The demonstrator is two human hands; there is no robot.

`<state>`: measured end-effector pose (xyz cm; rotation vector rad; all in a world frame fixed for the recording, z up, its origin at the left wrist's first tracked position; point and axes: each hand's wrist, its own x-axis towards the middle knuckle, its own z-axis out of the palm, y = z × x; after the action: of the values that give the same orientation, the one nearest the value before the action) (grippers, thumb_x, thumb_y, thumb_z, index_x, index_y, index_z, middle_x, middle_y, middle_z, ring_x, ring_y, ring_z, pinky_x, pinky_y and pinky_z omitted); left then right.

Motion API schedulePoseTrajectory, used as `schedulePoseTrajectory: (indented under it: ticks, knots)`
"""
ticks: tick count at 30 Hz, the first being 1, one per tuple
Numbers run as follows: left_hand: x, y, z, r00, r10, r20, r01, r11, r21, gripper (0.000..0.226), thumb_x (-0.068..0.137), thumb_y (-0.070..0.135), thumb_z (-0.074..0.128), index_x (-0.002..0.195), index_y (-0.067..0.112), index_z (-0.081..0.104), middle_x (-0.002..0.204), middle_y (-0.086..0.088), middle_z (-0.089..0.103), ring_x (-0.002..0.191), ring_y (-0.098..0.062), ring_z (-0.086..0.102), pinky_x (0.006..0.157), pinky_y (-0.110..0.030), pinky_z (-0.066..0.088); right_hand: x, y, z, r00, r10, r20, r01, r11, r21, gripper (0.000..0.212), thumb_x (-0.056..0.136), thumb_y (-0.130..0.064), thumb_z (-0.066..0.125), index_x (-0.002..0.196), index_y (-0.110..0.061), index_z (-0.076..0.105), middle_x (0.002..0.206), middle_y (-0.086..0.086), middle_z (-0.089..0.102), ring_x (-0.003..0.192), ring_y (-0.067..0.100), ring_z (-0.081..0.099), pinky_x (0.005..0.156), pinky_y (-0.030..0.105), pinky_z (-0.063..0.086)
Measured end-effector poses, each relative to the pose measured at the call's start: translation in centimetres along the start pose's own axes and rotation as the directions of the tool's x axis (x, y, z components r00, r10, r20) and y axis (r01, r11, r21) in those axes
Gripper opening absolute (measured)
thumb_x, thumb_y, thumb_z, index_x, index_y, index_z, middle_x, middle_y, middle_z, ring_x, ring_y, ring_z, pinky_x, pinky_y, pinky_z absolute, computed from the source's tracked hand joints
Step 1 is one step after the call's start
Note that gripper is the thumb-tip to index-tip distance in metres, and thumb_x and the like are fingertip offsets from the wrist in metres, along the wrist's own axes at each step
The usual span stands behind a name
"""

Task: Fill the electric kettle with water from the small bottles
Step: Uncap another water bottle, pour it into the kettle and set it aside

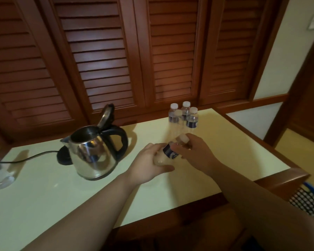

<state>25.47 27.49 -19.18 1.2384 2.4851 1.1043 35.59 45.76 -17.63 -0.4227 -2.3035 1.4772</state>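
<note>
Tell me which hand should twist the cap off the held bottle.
Right hand: its fingers already sit at the white cap, while the left hand grips the bottle body.

A small clear bottle (168,153) with a dark blue label and a white cap lies tilted between both hands, cap up and to the right; the left hand (149,163) grips its base end and the right hand (192,151) curls round its neck just below the cap. The steel electric kettle (91,153) stands upright to the left of the left hand, near it but apart, its lid swung open, black handle facing the hands, spout pointing away left. Four more capped bottles (184,115) stand clustered upright just beyond the right hand.
</note>
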Motion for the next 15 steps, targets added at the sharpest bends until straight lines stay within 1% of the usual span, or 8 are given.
schedulePoseTrajectory:
  ticks: [2, 3, 5, 7, 9, 11, 13, 15]
  knots:
    - [1.9, 0.5, 1.4, 0.996, -0.063, 0.06, 0.062, 0.998, 0.009, 0.097, 0.065, 0.056, 0.091, 0.149, 0.031, 0.049, 0.13, 0.012, 0.054, 0.119, -0.008, 0.055, 0.101, -0.027, 0.046, 0.7, 1.3, -2.5, 0.999, 0.013, -0.046, -0.015, 0.999, -0.051, 0.026, 0.089, -0.04, 0.077, 0.103, -0.022, 0.064, 0.095, -0.003, 0.07, 0.089, 0.015, 0.069, 0.079, 0.035, 0.057]
    - [2.6, 0.7, 2.0, 0.993, -0.089, 0.08, 0.087, 0.996, 0.021, 0.099, 0.065, 0.055, 0.092, 0.149, 0.029, 0.047, 0.134, 0.011, 0.053, 0.123, -0.01, 0.054, 0.103, -0.027, 0.045, 1.0, 1.8, -3.7, 0.997, 0.019, -0.07, -0.023, 0.997, -0.069, 0.026, 0.089, -0.041, 0.078, 0.103, -0.024, 0.064, 0.095, -0.005, 0.07, 0.089, 0.013, 0.068, 0.078, 0.031, 0.056]
    - [3.9, 0.8, 3.1, 0.99, -0.103, 0.098, 0.098, 0.994, 0.054, 0.092, 0.071, 0.054, 0.09, 0.149, 0.028, 0.048, 0.139, 0.009, 0.053, 0.13, -0.011, 0.05, 0.103, -0.025, 0.041, 1.5, 2.6, -5.8, 0.994, 0.019, -0.112, -0.031, 0.993, -0.11, 0.025, 0.089, -0.04, 0.077, 0.103, -0.025, 0.064, 0.094, -0.009, 0.069, 0.087, 0.01, 0.066, 0.072, 0.022, 0.05]
    - [5.0, 0.7, 3.8, 0.985, -0.133, 0.107, 0.12, 0.985, 0.125, 0.089, 0.078, 0.06, 0.082, 0.152, 0.027, 0.045, 0.147, 0.006, 0.05, 0.138, -0.014, 0.045, 0.109, -0.027, 0.037, 2.2, 3.2, -7.2, 0.989, 0.014, -0.15, -0.037, 0.988, -0.152, 0.027, 0.089, -0.041, 0.078, 0.106, -0.026, 0.063, 0.094, -0.012, 0.067, 0.086, 0.009, 0.064, 0.068, 0.017, 0.043]
    - [5.8, 0.3, 4.4, 0.969, -0.219, 0.11, 0.19, 0.955, 0.226, 0.096, 0.08, 0.071, 0.072, 0.157, 0.027, 0.036, 0.16, 0.001, 0.04, 0.147, -0.02, 0.036, 0.12, -0.038, 0.031, 2.8, 3.7, -8.1, 0.982, 0.01, -0.19, -0.045, 0.983, -0.178, 0.034, 0.088, -0.04, 0.079, 0.113, -0.027, 0.061, 0.099, -0.014, 0.066, 0.087, 0.004, 0.062, 0.067, 0.014, 0.041]
    - [6.3, -0.3, 5.1, 0.958, -0.262, 0.115, 0.206, 0.911, 0.357, 0.1, 0.081, 0.078, 0.063, 0.161, 0.027, 0.03, 0.168, -0.001, 0.029, 0.155, -0.024, 0.024, 0.126, -0.047, 0.021, 3.3, 4.1, -8.5, 0.973, -0.003, -0.231, -0.043, 0.98, -0.194, 0.041, 0.086, -0.039, 0.082, 0.118, -0.026, 0.06, 0.1, -0.014, 0.065, 0.086, 0.001, 0.06, 0.066, 0.012, 0.04]
    - [6.3, -0.8, 5.6, 0.959, -0.26, 0.11, 0.188, 0.879, 0.439, 0.101, 0.082, 0.084, 0.053, 0.162, 0.029, 0.026, 0.172, 0.0, 0.02, 0.158, -0.023, 0.015, 0.128, -0.05, 0.012, 3.8, 4.3, -8.7, 0.97, -0.01, -0.244, -0.043, 0.977, -0.211, 0.041, 0.085, -0.037, 0.083, 0.116, -0.026, 0.059, 0.096, -0.018, 0.062, 0.083, 0.0, 0.059, 0.064, 0.01, 0.039]
    - [6.1, -1.3, 6.0, 0.961, -0.26, 0.098, 0.191, 0.874, 0.446, 0.1, 0.083, 0.085, 0.047, 0.163, 0.03, 0.023, 0.173, 0.004, 0.015, 0.159, -0.02, 0.009, 0.129, -0.048, 0.008, 4.3, 4.5, -8.5, 0.973, -0.016, -0.232, -0.036, 0.976, -0.216, 0.04, 0.084, -0.035, 0.083, 0.115, -0.026, 0.06, 0.094, -0.021, 0.061, 0.082, -0.001, 0.058, 0.061, 0.008, 0.039]
